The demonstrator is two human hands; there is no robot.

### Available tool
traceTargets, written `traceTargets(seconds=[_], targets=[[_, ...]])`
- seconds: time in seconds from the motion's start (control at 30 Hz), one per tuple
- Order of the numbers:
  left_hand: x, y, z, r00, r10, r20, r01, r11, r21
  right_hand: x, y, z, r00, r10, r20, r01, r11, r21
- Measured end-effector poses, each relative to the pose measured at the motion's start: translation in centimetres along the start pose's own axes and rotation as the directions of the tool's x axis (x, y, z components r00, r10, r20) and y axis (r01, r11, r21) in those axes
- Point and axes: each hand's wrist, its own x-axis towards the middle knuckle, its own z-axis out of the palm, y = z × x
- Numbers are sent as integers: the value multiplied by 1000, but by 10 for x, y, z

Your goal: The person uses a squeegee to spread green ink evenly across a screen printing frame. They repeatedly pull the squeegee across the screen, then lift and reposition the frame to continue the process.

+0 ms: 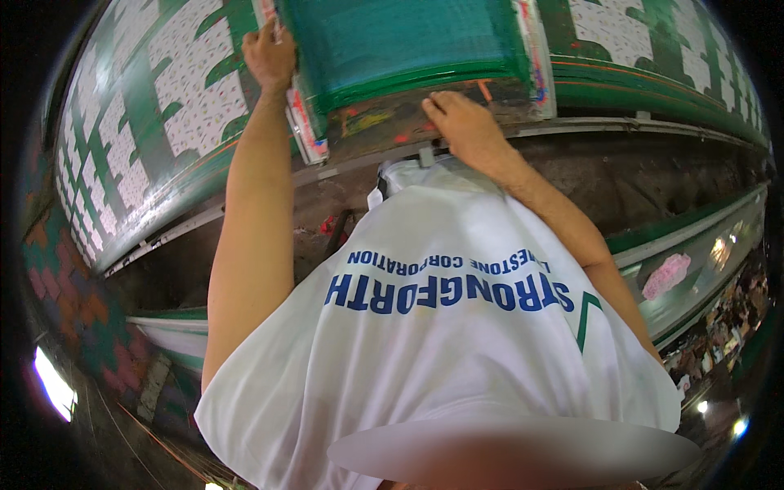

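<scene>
printing screen [412,41] lies far centre, left hand [269,59] clamped on its left rail [306,131], right hand [467,126] on its near border [371,126], closure indeterminable; patterned sheeting [198,77] appears green-printed both sides, remainder unverifiable.

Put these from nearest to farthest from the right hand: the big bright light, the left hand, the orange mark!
From the right hand, in the head view:
1. Orange mark: just above it in the picture.
2. Left hand: off to the left, at the frame's left side.
3. Big bright light: far lower left.
</scene>
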Motion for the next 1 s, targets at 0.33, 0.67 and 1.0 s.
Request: traceTargets(seconds=[0.33,0.67,1.0], targets=[[5,18,-13,983,-137,119,135,990,28,-31,27,19,970,-218,-108,211,975,-73],[6,22,-15,973,-177,147,172,984,50,-43,101,-36,769,541,-340,-355,805,476],[5,16,-17,990,-95,106,93,995,31,4,208,-38,712,665,-226,-641,746,180]])
